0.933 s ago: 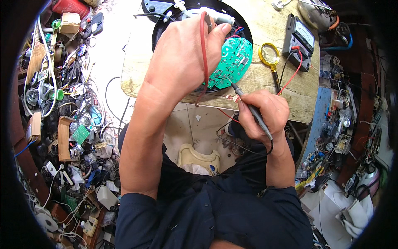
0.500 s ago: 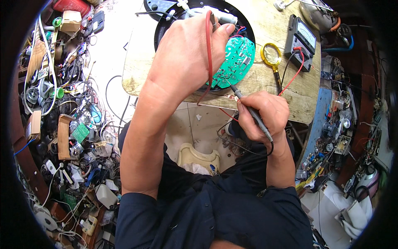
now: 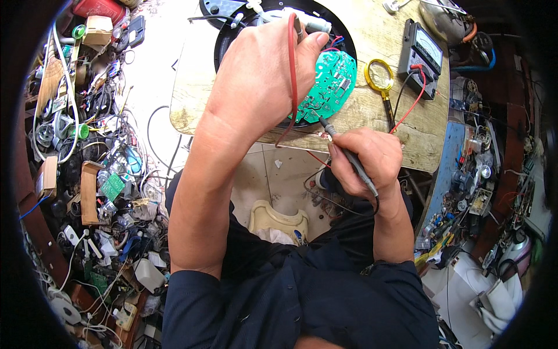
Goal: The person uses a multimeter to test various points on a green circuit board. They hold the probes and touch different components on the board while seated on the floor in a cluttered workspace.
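Note:
A green circuit board (image 3: 330, 87) lies in a round black housing (image 3: 343, 29) at the front of the wooden table. My right hand (image 3: 372, 157) is closed around a grey test probe (image 3: 358, 164), its tip at the board's near edge. Over the board's left side, my left hand (image 3: 261, 75) is closed on another test probe (image 3: 298, 28) with a red lead (image 3: 293, 70); its tip is hidden behind the hand. Both leads seem to belong to the black analog multimeter (image 3: 419, 61) on the right, which has a red and a black lead plugged in.
A yellow-rimmed magnifying glass (image 3: 379, 78) lies between the board and the multimeter. A metal pot-like vessel (image 3: 444, 23) stands at the far right. Heaps of electronic scrap (image 3: 110, 192) fill the left side, with more parts (image 3: 474, 168) at right. A cream plastic stool (image 3: 279, 220) is below.
The right hand and its probe have shifted very slightly left, with the tip still at the board's near edge. The left hand is nearly unmoved.

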`<state>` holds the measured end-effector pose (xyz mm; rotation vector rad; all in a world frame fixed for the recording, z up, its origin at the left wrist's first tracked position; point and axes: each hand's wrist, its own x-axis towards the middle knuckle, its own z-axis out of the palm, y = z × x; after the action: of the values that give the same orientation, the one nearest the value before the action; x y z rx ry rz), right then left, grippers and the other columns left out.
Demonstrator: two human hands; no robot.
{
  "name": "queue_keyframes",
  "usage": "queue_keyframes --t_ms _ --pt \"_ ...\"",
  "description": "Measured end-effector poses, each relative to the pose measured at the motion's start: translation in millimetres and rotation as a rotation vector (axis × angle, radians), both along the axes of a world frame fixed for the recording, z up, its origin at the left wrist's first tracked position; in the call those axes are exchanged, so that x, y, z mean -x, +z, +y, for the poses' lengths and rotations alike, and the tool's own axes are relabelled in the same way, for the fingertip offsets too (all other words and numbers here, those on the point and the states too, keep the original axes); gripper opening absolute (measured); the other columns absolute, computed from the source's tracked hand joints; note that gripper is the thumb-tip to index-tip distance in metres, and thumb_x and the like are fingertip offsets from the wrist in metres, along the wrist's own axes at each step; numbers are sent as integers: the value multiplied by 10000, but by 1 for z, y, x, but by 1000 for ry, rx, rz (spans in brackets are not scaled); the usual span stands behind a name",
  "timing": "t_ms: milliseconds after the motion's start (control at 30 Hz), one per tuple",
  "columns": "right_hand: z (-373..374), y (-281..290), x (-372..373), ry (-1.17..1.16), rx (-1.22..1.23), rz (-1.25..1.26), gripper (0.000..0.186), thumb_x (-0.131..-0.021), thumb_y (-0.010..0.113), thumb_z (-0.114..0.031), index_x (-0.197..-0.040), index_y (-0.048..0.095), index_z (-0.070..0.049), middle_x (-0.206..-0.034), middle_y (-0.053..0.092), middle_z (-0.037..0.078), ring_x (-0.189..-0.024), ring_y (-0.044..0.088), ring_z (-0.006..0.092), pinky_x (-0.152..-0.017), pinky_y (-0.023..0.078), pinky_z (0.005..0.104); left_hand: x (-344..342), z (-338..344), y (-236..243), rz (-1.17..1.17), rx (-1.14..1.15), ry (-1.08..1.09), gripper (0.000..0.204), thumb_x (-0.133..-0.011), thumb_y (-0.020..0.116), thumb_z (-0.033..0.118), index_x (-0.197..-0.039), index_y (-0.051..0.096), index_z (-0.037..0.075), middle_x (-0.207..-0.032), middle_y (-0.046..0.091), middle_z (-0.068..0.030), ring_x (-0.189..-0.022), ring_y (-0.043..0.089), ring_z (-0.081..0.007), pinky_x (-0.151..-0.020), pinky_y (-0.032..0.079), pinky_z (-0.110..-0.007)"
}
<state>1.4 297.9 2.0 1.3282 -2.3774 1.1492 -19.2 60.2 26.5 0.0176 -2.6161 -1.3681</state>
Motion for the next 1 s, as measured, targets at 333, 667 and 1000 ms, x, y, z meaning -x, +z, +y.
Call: queue_keyframes --t_ms 333,667,1000 --pt "0 1 0 -20 30 -2 228 -750 804 57 -931 691 -24 -699 688 94 -564 688 255 -523 530 353 0 0 0 -2 -21 0 397 -1105 648 299 -870 674 -20 -600 648 -98 -557 670 -170 -551 512 -345" --pt "5 3 -1 -30 33 17 345 -778 810 83 -1107 749 -1 -817 734 133 -629 706 257 -573 543 340 0 -1 1 -8 4 -7 417 -1105 645 309 -849 671 -19 -598 653 -107 -555 677 -179 -554 515 -345" --pt "8 2 1 -143 88 75 342 -813 851 49 -1132 737 3 -904 771 155 -704 750 277 -595 576 356 1 0 -2 35 34 7 392 -1096 655 299 -870 676 -21 -595 646 -118 -550 678 -202 -555 515 -361"
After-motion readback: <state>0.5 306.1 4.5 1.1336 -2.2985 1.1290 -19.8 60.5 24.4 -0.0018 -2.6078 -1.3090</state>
